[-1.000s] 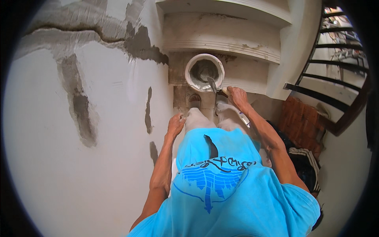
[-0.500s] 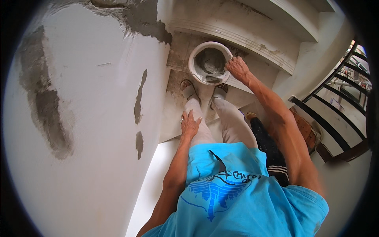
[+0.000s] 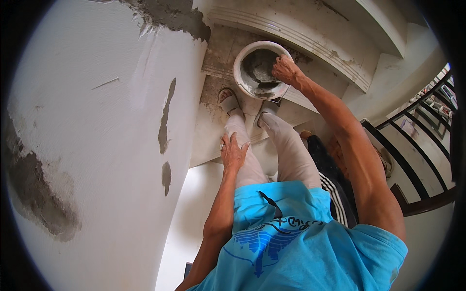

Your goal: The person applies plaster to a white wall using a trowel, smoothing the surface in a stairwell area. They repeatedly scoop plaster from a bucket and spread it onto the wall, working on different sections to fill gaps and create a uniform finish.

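Note:
A round whitish bucket point(image 3: 236, 72) stands on the stair in front of my feet. Wet grey mortar point(image 3: 261, 65) lies in it and smears its inner wall. My right hand point(image 3: 286, 72) is at the bucket's right side, reaching in over the rim with its fingers curled closed. Whatever those fingers grip is hidden by the hand. My left hand point(image 3: 233, 151) rests on my left leg near the knee, its fingers spread and holding nothing.
A white wall point(image 3: 111, 145) with grey mortar patches point(image 3: 166, 119) rises at left. Stair steps point(image 3: 310, 43) climb beyond the bucket. At right are a black railing point(image 3: 398, 157) and another person's dark-trousered leg point(image 3: 318, 157) with white stripes.
My right hand has moved from the bucket's rim slightly left and up, further over its inside. My left hand stays on my leg. The view has shifted a little.

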A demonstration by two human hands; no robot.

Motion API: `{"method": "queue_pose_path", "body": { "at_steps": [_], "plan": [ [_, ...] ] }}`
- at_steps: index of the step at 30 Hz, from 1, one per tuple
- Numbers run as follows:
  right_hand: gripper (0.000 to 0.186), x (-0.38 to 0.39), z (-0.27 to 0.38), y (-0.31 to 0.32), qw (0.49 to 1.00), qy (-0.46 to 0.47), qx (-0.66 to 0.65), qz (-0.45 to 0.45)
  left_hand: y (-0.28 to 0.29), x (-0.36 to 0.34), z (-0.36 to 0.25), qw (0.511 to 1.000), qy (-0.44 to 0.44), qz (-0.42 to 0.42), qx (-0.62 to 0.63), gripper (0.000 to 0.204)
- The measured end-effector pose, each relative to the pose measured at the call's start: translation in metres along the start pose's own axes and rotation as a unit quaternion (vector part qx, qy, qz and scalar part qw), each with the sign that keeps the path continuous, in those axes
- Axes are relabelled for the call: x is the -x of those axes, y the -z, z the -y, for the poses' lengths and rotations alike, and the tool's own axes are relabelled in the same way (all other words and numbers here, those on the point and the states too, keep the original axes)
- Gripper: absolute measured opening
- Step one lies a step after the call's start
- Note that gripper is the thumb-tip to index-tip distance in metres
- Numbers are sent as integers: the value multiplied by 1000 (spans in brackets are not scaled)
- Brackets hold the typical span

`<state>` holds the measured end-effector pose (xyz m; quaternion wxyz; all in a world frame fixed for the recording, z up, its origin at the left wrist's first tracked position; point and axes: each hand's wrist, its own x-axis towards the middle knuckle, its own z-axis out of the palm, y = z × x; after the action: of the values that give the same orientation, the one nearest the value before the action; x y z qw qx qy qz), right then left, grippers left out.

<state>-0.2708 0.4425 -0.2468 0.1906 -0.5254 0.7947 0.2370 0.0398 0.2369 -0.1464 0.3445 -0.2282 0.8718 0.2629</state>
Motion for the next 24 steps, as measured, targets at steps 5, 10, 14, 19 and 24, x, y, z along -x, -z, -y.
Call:
{"method": "queue_pose_path", "body": {
  "at_steps": [5,10,14,19,24],
  "plan": [
    [13,-10,-1,-12,999,27,7,-21,0,-1,-1,1000,-2,2,3,73],
    [7,-23,-16,-20,997,35,-61,-38,3,-3,-5,1000,2,-1,3,72],
    [11,-23,-37,-21,989,50,-130,-57,4,-5,-7,1000,6,0,5,71],
    [17,-11,-55,-19,977,25,-210,-3,5,-9,-4,1000,-14,-8,0,70],
    [22,3,-63,-13,948,3,-316,28,5,-14,-3,999,-24,-18,-16,70]
  ]
}}
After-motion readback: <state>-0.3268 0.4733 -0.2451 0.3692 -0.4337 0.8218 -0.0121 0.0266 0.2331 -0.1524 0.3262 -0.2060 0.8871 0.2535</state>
